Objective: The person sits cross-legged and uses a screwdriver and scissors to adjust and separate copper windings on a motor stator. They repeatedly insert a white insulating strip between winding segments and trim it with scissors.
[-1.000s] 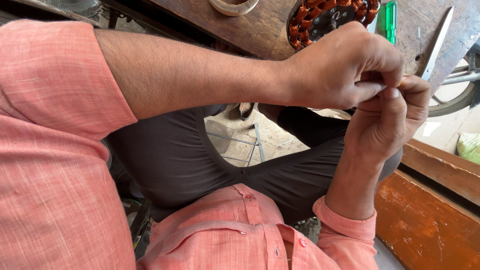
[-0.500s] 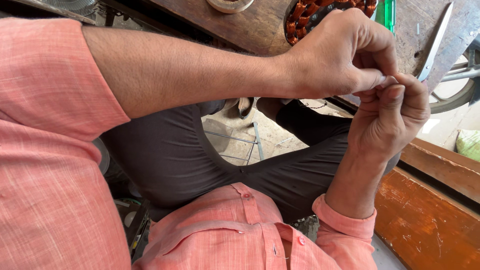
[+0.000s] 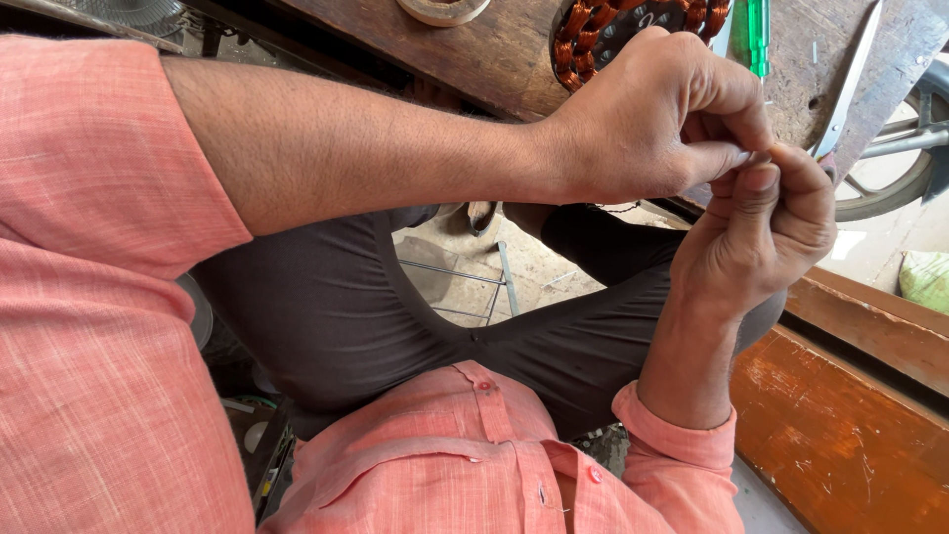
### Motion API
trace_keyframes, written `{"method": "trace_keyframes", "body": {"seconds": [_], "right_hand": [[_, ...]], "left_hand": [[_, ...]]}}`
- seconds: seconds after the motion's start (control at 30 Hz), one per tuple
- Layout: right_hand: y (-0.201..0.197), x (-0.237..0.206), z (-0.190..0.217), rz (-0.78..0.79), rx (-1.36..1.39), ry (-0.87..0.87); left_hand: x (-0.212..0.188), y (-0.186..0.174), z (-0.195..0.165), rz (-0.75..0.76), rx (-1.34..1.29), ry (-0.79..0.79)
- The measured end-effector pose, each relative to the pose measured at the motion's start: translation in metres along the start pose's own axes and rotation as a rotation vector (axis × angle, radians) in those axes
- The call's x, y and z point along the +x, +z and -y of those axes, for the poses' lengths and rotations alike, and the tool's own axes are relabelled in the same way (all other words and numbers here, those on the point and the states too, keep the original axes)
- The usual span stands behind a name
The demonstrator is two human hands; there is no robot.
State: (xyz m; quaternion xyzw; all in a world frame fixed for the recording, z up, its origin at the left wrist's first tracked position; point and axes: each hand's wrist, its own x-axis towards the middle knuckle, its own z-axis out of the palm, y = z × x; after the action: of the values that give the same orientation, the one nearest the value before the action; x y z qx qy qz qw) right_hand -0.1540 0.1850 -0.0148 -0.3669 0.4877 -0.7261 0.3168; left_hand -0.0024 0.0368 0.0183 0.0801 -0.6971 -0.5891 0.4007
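Fingertips of my left hand (image 3: 662,109) and right hand (image 3: 766,232) are touching, pinching something too tiny to make out. Both hands are hanging just in front of the copper coil ring (image 3: 593,30) on the wooden bench (image 3: 494,59).

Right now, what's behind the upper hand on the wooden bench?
Behind the left hand, a copper-wound stator lies on the wooden bench, beside a green screwdriver. The hand covers the stator's lower part.

Both hands, left hand (image 3: 657,114) and right hand (image 3: 756,242), fingertips pinched together below copper-wound stator (image 3: 603,30) on wooden bench (image 3: 494,49).
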Motion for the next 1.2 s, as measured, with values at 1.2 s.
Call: {"method": "trace_keyframes", "body": {"seconds": [1.2], "right_hand": [[0.021,0.000,0.006,-0.036,-0.137,-0.068]], "left_hand": [[-0.001,-0.001,0.008,0.037,0.040,0.072]]}}
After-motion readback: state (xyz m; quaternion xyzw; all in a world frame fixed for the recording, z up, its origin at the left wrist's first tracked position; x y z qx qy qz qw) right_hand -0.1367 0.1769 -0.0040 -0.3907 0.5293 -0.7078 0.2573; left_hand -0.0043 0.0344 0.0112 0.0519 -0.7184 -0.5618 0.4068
